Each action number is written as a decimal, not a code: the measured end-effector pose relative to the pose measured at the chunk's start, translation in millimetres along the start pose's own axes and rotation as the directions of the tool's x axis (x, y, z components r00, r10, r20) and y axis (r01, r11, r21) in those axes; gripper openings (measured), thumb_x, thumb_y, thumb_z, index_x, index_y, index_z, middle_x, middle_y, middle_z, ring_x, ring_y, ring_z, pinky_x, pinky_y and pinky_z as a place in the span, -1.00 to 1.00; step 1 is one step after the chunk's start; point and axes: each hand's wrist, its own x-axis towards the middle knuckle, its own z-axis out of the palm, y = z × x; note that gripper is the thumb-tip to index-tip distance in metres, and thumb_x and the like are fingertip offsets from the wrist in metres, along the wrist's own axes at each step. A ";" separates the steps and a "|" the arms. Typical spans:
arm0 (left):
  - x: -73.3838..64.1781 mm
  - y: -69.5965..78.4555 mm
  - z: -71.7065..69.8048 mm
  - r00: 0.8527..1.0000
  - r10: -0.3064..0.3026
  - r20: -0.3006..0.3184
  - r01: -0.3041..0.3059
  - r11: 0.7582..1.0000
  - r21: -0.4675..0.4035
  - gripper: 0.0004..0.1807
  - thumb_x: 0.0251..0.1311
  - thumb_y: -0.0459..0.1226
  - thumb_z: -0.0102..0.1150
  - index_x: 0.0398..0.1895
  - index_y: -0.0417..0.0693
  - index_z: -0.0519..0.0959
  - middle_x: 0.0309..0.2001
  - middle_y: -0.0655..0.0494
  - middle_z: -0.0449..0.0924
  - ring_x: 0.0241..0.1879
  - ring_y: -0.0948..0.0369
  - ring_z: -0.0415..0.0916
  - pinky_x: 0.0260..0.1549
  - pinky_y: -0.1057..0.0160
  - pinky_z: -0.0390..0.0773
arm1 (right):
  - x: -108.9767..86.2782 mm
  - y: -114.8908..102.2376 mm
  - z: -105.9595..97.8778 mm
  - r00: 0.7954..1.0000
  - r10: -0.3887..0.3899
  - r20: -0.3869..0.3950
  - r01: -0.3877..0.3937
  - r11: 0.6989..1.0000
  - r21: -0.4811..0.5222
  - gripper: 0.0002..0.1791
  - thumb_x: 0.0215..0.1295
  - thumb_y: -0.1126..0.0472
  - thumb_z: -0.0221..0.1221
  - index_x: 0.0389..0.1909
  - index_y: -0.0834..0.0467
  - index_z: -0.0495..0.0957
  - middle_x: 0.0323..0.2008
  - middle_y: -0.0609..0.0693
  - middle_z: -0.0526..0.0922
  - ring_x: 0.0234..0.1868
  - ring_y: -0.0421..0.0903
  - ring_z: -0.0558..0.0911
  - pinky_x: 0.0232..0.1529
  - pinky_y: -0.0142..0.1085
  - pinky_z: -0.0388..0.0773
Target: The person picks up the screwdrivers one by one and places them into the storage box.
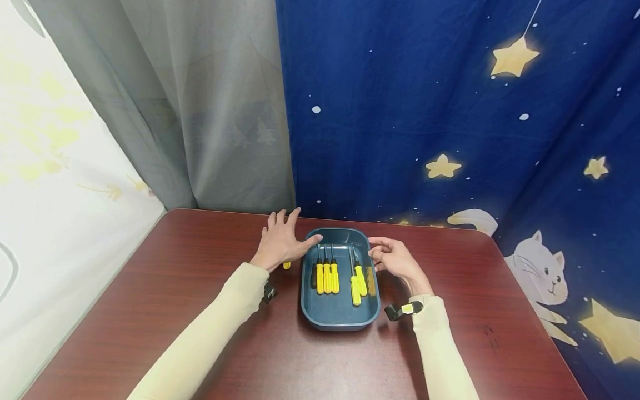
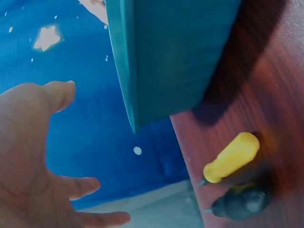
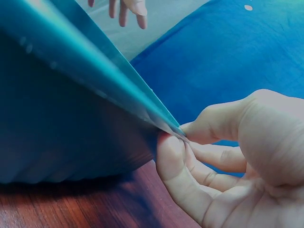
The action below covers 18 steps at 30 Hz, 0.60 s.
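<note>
A blue-grey plastic tray point(image 1: 335, 318) is on the table, holding several yellow-handled screwdrivers point(image 1: 327, 278) in a left group and a right group. My right hand point(image 1: 397, 260) pinches the tray's right rim near its far corner; in the right wrist view, thumb and finger meet on that rim point(image 3: 159, 118). Over the left side, my left hand point(image 1: 282, 241) has its fingers spread, the thumb near the left rim. The left wrist view shows that thumb apart from the tray. Beneath the left hand, a yellow-handled screwdriver point(image 2: 232, 157) and a black-handled tool point(image 2: 240, 202) lie on the table.
The brown wooden table point(image 1: 150, 311) extends around the tray, its far edge close behind it. Behind hang a grey curtain point(image 1: 235, 111) and a blue star-patterned curtain point(image 1: 390, 111). A white patterned cloth point(image 1: 75, 166) hangs at the left.
</note>
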 end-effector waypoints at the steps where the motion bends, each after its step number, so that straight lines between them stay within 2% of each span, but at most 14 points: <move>1: 0.7 -2.7 0.4 1.000 -0.009 0.000 0.009 1.000 -0.011 0.13 0.16 0.43 0.11 0.65 0.06 0.03 0.59 -0.28 -0.02 0.57 -0.26 -0.08 0.43 -0.43 0.18 | 0.0 -0.1 0.1 1.000 0.004 -0.003 -0.004 1.000 -0.001 -0.49 0.39 0.45 0.06 0.36 0.35 0.42 -0.11 0.31 0.69 -0.40 -0.16 0.62 -0.38 -0.34 0.68; 6: 1.7 -15.0 2.7 0.997 -0.070 0.023 0.071 0.994 -0.080 0.13 0.17 0.43 0.08 0.66 0.04 0.02 0.57 -0.32 -0.02 0.54 -0.26 -0.01 0.34 -0.38 0.35 | -0.8 -1.3 0.2 1.000 0.013 -0.005 -0.013 1.000 -0.008 -0.48 0.39 0.44 0.06 0.37 0.33 0.41 -0.10 0.29 0.69 -0.39 -0.16 0.62 -0.37 -0.34 0.68; 10: 1.3 -24.2 3.5 0.993 -0.106 0.043 0.111 0.987 -0.113 0.14 0.18 0.45 0.06 0.66 0.05 0.00 0.55 -0.33 0.02 0.48 -0.27 0.11 0.29 -0.35 0.42 | -1.8 -2.2 -0.1 1.000 0.007 -0.003 -0.007 1.000 -0.003 -0.48 0.40 0.44 0.06 0.37 0.34 0.41 -0.08 0.33 0.68 -0.39 -0.16 0.62 -0.37 -0.34 0.68; 13: 1.5 -31.8 3.7 0.991 -0.122 0.059 0.129 0.982 -0.136 0.12 0.20 0.43 0.05 0.65 0.01 0.02 0.52 -0.36 0.07 0.44 -0.28 0.18 0.30 -0.35 0.42 | -2.3 -2.4 0.0 1.000 0.002 -0.003 -0.002 1.000 0.002 -0.48 0.40 0.44 0.07 0.38 0.35 0.40 -0.08 0.34 0.68 -0.39 -0.16 0.61 -0.37 -0.32 0.69; 18: 3.6 -43.1 3.2 0.988 -0.131 0.076 0.143 0.974 -0.176 0.03 0.30 0.31 0.05 0.61 -0.16 0.09 0.51 -0.43 0.10 0.46 -0.33 0.18 0.39 -0.35 0.31 | -2.9 -2.4 1.0 1.000 -0.001 0.000 0.001 1.000 -0.001 -0.48 0.40 0.43 0.07 0.38 0.34 0.40 -0.08 0.33 0.68 -0.39 -0.16 0.62 -0.34 -0.26 0.71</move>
